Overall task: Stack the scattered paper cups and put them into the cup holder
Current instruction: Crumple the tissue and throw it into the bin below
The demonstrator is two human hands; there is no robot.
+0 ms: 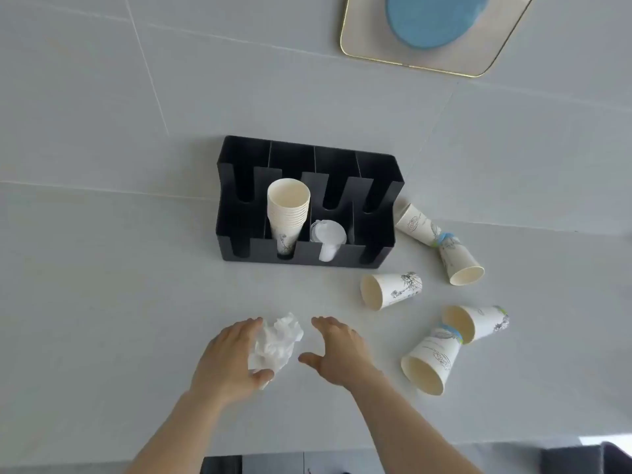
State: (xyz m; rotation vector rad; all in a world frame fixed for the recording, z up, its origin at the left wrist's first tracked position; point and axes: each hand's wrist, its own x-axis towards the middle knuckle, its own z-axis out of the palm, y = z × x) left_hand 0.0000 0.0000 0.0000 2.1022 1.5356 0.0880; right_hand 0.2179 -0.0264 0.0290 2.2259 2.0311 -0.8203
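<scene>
A black cup holder [379,186] stands at the table's middle, with a stack of paper cups [288,208] in its second slot and clear plastic lids [327,234] in the third. Several printed paper cups lie on their sides to the right: one [391,289] nearest the holder, two end to end [439,244] behind it, and two overlapping [455,340] nearer me. My left hand [227,359] rests on a crumpled white tissue [277,342], thumb and fingers around it. My right hand [338,350] hovers open just right of the tissue, holding nothing.
A gold-rimmed tray [355,46] with a blue disc [434,20] lies at the far right back. The table's near edge runs along the bottom, with dark furniture [574,460] below it.
</scene>
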